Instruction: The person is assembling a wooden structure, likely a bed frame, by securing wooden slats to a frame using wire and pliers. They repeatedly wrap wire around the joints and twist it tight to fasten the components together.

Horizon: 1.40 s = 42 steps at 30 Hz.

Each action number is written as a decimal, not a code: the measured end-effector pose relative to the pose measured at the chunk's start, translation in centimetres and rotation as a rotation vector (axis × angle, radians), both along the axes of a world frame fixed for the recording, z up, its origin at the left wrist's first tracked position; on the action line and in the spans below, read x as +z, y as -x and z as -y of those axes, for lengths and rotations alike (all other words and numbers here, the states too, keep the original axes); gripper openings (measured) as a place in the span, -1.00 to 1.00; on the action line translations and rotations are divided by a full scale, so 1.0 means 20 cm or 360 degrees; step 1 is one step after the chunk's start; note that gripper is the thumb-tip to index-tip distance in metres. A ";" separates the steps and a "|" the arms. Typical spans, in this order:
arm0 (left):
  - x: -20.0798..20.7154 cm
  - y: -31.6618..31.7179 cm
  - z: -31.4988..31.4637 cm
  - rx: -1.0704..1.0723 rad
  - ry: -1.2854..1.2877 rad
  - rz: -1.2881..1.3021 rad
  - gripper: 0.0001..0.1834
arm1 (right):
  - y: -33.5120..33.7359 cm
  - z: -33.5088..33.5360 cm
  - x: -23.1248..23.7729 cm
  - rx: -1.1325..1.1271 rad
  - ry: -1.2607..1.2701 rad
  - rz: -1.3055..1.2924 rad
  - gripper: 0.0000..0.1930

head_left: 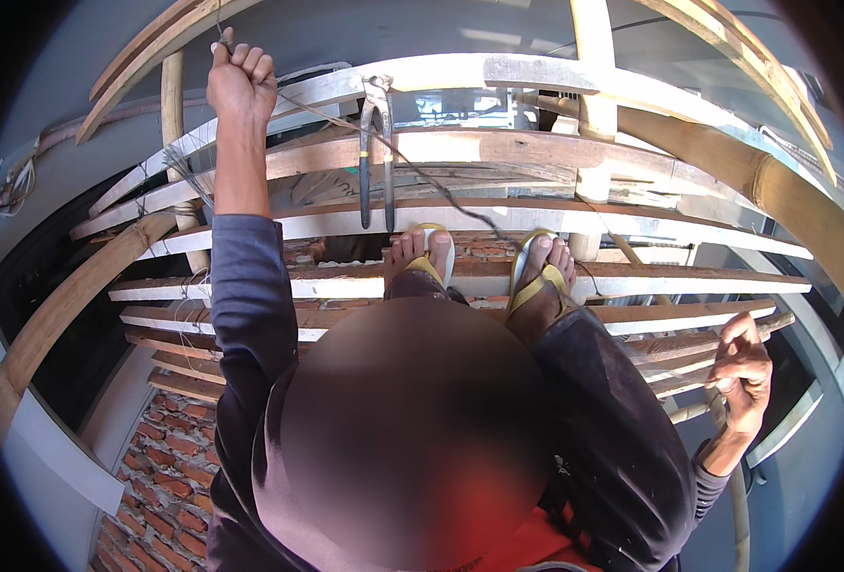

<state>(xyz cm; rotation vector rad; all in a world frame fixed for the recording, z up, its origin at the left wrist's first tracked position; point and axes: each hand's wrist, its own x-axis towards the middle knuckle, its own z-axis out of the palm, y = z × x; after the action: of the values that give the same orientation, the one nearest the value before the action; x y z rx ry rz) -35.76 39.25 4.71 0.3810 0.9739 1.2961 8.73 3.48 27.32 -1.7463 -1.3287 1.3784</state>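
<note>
- Tightly fisted, the left hand [242,81] grips wire [219,11], cut off above.
- Right hand [742,370] curls by a stick [778,322]; whether it holds anything, I cannot tell.
- Pincers [365,162] hang at a slat [441,74].

Head view: left-hand fisheye of a side-by-side pair, worn on the person's head. Upright, unmirrored. Faces steeply down, past the wearer's torso [284,477] and onto the wooden slats [527,217] beneath the feet [544,272]. Torso nearest, filling lower centre behind a blurred patch; slats beyond; brickwork [164,462] farther below, seen past the slats' near left corner. Very wide take: left and right slat ends both in frame, far slats arching toward the top, near ones almost level. Left hand [241,76] appears past the far left corner, right hand [744,377] by the right ends. Dark vignette around corners.
</note>
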 end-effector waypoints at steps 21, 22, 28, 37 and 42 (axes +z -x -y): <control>0.13 -0.46 0.06 -0.0460 -0.0066 -0.0172 -0.75 | 0.16 -0.03 0.28 0.0312 0.0558 0.1082 -0.86; 0.12 -0.50 0.08 -0.0424 -0.0001 -0.0137 -0.75 | 0.16 0.00 0.27 0.0091 0.0494 0.1275 -0.87; 0.06 -0.37 0.09 -0.0477 -0.0049 0.0193 -0.76 | 0.04 0.12 0.10 -0.0067 0.0757 0.1729 -0.89; -0.02 -0.27 0.19 -0.0736 0.0074 0.0092 -0.69 | -0.06 0.43 -0.17 -0.0184 0.0682 0.1265 -0.82; 0.03 -0.32 0.20 -0.0486 -0.0023 -0.0190 -0.77 | -0.16 0.38 -0.38 -0.0143 0.0302 0.1139 -0.88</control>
<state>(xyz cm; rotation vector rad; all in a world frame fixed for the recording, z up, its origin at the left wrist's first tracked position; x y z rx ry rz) -29.43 35.21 5.27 0.5998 0.9644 1.0123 11.84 -4.07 19.78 -2.5380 -1.4637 0.8680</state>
